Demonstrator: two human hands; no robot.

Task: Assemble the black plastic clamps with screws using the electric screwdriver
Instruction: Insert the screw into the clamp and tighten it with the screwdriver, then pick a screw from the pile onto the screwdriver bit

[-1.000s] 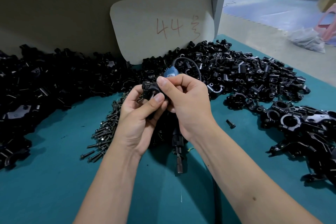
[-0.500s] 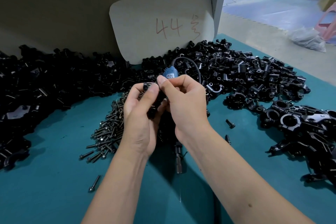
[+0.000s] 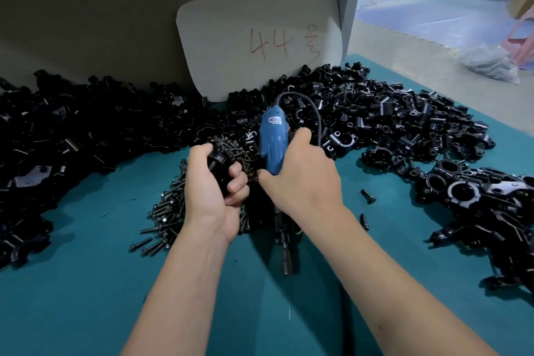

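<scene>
My left hand (image 3: 213,191) grips a black plastic clamp (image 3: 218,163) just above the heap of dark screws (image 3: 170,211) on the teal table. My right hand (image 3: 300,179) holds the blue electric screwdriver (image 3: 273,141) around its body, close to the right of the clamp. The driver's black shaft and bit (image 3: 286,248) point down toward me below my right hand. Its grey cable (image 3: 312,113) loops up over the pile behind. Whether a screw sits in the clamp is hidden by my fingers.
Black clamp parts lie in big piles at the left (image 3: 72,136), the back (image 3: 375,113) and the right (image 3: 491,205). A grey card marked 44 (image 3: 260,40) leans on the back wall. Two loose screws (image 3: 367,197) lie right of my wrist. Bare teal tabletop (image 3: 72,298) shows nearer me.
Both hands have dropped toward the table. My right hand slid down the screwdriver, so more of its blue body now shows. My left hand has closed tighter round the clamp.
</scene>
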